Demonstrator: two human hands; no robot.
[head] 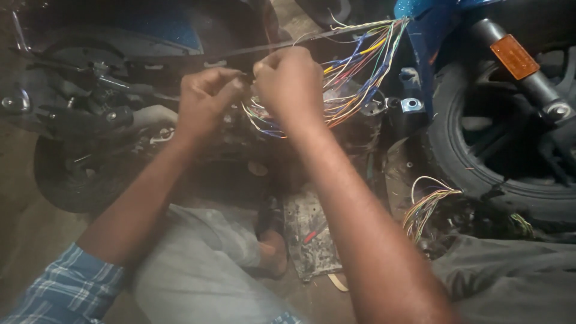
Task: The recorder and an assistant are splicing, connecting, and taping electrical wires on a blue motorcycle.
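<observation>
Dim workshop floor (24,240), dusty, w/ a stripped scooter lying across the top of the view. Black tyre (498,174) at right, orange reflector (514,56) on the fork above it, blue body panel (429,24) near top centre.

Wires (360,66): a multicolour bundle (yellow, blue, green, white, red) fans from the blue panel down-left to both hands, just in front of the scooter's frame. A 2nd loose wire bunch (429,204) lies on the floor by the tyre, well apart from the hands.

Left hand (207,99): fingers pressed together, thumb & forefinger pinching a thin dark strand at its tip. Right hand (291,84): curled closed, pinching the same strand/wire end; the fingertips of both hands nearly touch. Exactly which wire is held can't be made out, too blurred.

Below the arms: grey trousers, a foot in a sandal (273,240), & a dirty metal plate (309,234) on the floor beside it. Blue plaid sleeve (69,288) on left arm.
</observation>
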